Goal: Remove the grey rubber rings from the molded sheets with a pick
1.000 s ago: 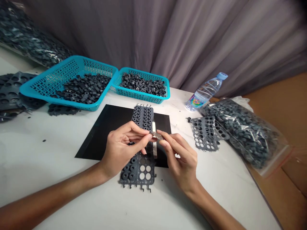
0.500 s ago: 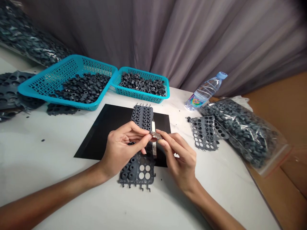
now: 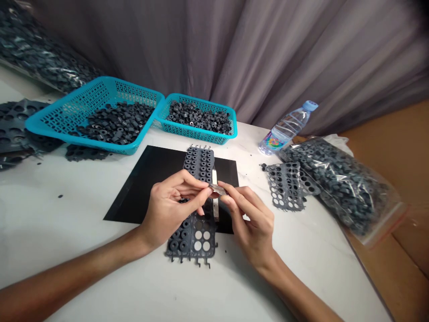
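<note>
The left hand (image 3: 167, 210) and the right hand (image 3: 254, 228) meet over the middle of a grey rubber strip (image 3: 199, 163). Each pinches one end of a small metal blade (image 3: 218, 189) between thumb and fingertips, so both hands are closed on it and it is held just above the strip, clear of the black mat (image 3: 147, 179) below.

Handling it well seems to call for a light, steady pinch on the flat faces, with the pads kept off the edge (which side is the sharp one cannot be made out). The wrists are best kept low near the white table (image 3: 67, 223).

The blade is short, thin and dull silver, tilted slightly down toward the right hand. The strip lies lengthwise on the mat, its far end full of moulded rings. Its near end shows several empty round holes. A pale narrow bar (image 3: 215, 210) lies just beside it. Two turquoise baskets (image 3: 50, 120) of loose rings stand behind, well apart.
</note>
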The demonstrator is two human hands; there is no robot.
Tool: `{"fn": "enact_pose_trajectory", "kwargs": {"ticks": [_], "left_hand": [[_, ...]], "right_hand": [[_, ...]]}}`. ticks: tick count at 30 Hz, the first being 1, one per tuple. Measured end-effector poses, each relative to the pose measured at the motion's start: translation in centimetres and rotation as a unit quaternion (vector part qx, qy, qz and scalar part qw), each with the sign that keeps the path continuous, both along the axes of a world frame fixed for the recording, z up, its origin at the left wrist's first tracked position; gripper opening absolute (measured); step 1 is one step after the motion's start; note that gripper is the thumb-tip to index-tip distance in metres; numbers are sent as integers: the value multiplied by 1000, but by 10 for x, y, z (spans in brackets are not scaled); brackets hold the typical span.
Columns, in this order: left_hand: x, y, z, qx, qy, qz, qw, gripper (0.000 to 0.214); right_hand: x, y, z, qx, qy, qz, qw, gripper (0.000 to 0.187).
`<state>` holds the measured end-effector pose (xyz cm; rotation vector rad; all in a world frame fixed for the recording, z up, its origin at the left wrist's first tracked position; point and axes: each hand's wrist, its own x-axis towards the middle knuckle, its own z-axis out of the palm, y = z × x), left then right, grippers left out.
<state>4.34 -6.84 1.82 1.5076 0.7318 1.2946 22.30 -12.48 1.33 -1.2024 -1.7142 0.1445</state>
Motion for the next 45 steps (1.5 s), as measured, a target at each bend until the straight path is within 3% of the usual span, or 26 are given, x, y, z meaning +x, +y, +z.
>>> {"fn": "enact_pose_trajectory", "kwargs": {"ticks": [34,45], "left_hand": [[1,-1,1,-22,2,2,1000,11],[1,0,4,-16,5,5,1000,11]], "right_hand": [[5,0,3,3,-2,-20,1000,31],[5,0,0,-19,0,4,1000,34]]}}
